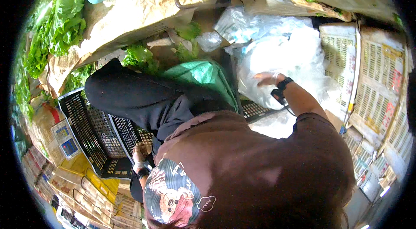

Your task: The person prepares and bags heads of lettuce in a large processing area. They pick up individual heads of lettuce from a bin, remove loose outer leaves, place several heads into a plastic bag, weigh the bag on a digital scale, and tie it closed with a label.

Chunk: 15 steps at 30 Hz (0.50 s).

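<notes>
My left hand is closed at the near rim of a black slatted plastic crate, its fingers curled against the edge. This crate lies tilted beside my bent leg, with its inside in view. On the right, my right hand reaches over a heap of clear and white plastic bags. Its fingers stretch out to the left, touching or just above the film; strong glare hides the exact contact. Between my leg and the bags lies a green woven sack.
Leafy lettuce is piled at the upper left beside a tan cloth cover. A scale with a blue display stands left of the crate. Pale slatted crates are stacked at the right. Loose leaves lie beyond my knee.
</notes>
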{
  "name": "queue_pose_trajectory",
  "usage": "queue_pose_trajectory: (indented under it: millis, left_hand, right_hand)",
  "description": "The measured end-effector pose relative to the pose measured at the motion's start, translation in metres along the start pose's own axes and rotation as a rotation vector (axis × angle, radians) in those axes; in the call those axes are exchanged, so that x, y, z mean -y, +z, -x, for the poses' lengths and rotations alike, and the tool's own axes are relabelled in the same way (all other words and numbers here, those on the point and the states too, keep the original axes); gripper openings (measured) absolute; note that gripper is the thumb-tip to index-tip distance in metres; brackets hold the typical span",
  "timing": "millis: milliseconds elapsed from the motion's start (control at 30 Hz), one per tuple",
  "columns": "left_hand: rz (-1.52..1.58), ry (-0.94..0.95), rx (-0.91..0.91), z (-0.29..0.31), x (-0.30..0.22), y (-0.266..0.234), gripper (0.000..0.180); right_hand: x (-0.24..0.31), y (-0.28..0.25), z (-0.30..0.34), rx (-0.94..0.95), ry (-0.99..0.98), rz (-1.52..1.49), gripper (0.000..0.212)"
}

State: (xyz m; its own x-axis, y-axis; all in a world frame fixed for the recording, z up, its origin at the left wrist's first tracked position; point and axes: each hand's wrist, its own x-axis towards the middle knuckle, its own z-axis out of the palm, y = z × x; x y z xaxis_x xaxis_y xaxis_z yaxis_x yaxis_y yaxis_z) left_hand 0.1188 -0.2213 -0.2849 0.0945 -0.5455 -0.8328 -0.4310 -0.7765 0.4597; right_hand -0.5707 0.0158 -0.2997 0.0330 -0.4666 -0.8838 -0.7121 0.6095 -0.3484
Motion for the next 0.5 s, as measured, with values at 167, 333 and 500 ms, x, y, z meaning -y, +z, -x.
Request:
queue_pose_trajectory:
  millis: [167, 333, 500]
  left_hand:
    - [0.218, -0.002, -0.097, 0.015, 0.009, 0.004, 0.03]
    - [-0.077, 0.133, -0.048, 0.043, 0.01, 0.02, 0.034]
    - [-0.147, 0.101, -0.132, 0.066, -0.028, 0.037, 0.03]
  right_hand:
    - [0.05, -0.119, -0.078, 0.126, -0.339, -0.034, 0.027]
    - [0.059, -0.186, -0.15, -0.64, -0.185, 0.213, 0.035]
    - [0.046, -0.166, -0.255, -0.52, 0.037, 0.487, 0.041]
